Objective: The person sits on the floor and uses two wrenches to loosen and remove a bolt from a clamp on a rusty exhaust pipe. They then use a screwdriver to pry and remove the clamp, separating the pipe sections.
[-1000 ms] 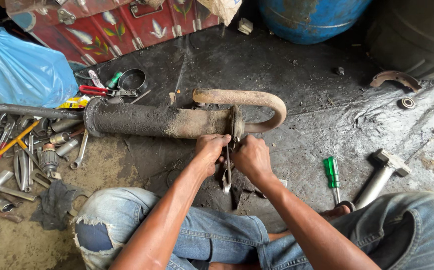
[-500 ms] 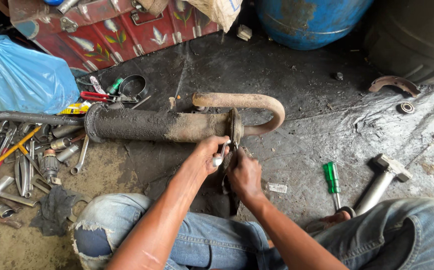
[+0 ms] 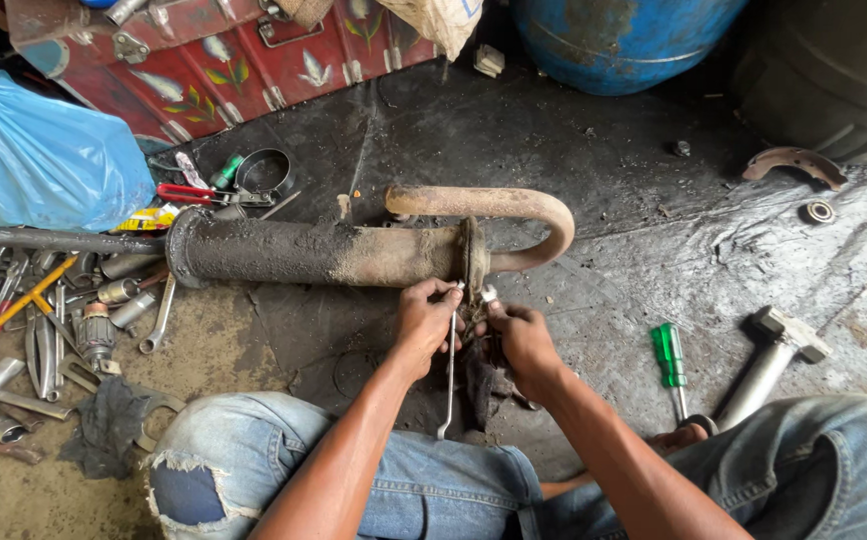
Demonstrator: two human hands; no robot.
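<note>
Rusty exhaust muffler: lies on the floor, long axis left to right, just beyond both hands at its flanged right end. Left hand: fingers clamped on a slim wrench, shaft pointing back from the muffler. Right hand: beside it at the flange, fingers curled, grip unclear.

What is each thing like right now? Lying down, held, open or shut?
exhaust pipe: lying on the floor, rusty and dirty
left hand: gripping a thin spanner
thin spanner: held upright at the pipe's flange
right hand: closed at the flange, by a dark rag
green screwdriver: lying loose
hammer: lying loose
blue bag: bulging, slumped
blue barrel: standing
</note>
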